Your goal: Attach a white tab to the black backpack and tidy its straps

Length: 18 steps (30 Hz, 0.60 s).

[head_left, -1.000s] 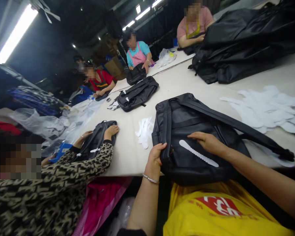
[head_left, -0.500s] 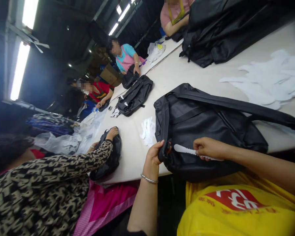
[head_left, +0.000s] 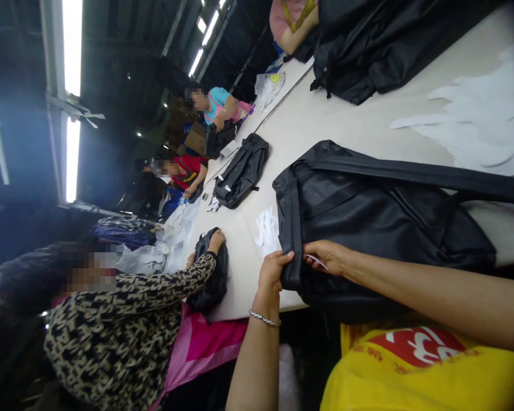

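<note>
A black backpack (head_left: 368, 217) lies flat on the pale table (head_left: 325, 123) in front of me, its straps running off to the right. My left hand (head_left: 273, 269) grips the bag's near left edge, fingers curled over it. My right hand (head_left: 328, 256) is closed on a white strip (head_left: 317, 261), of which only a short tip shows beside the left hand; the remainder is hidden under my fingers or in the bag.
A person in a patterned sleeve (head_left: 154, 297) at my left holds a small black bag (head_left: 212, 268). Loose white pieces (head_left: 266, 227) lie beside my bag, a larger white heap (head_left: 480, 125) at the right. More black bags (head_left: 242, 169) and seated people line the far edge.
My right hand slid the white strip left across the bag toward my left hand; most of the strip has gone out of sight. The camera tilted further.
</note>
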Available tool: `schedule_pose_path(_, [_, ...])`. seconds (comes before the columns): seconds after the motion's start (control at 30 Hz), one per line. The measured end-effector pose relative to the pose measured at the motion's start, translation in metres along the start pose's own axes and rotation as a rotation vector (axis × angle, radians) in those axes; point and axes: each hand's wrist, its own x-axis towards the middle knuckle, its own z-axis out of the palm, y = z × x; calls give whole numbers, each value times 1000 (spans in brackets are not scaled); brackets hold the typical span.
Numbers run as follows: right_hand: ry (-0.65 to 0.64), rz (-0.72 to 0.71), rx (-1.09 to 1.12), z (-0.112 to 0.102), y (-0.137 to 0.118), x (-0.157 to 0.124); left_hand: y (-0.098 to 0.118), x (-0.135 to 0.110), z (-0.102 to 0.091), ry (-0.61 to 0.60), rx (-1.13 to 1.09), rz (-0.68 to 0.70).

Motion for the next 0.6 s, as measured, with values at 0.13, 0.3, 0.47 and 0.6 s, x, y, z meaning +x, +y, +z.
schedule_pose_path(0.13, [-94,49,79,-9,6,4,-5,1,5,102,119,35])
schedule_pose_path(0.3, [-115,98,97,-22,13,13,-16,2,14,127,125,66])
schedule_pose_path(0.47, [-151,112,186,-32,22,23,-30,6,19,190,172,154])
schedule_pose_path(0.6, [-153,149,194,-35,23,28,-39,9,20,196,184,233])
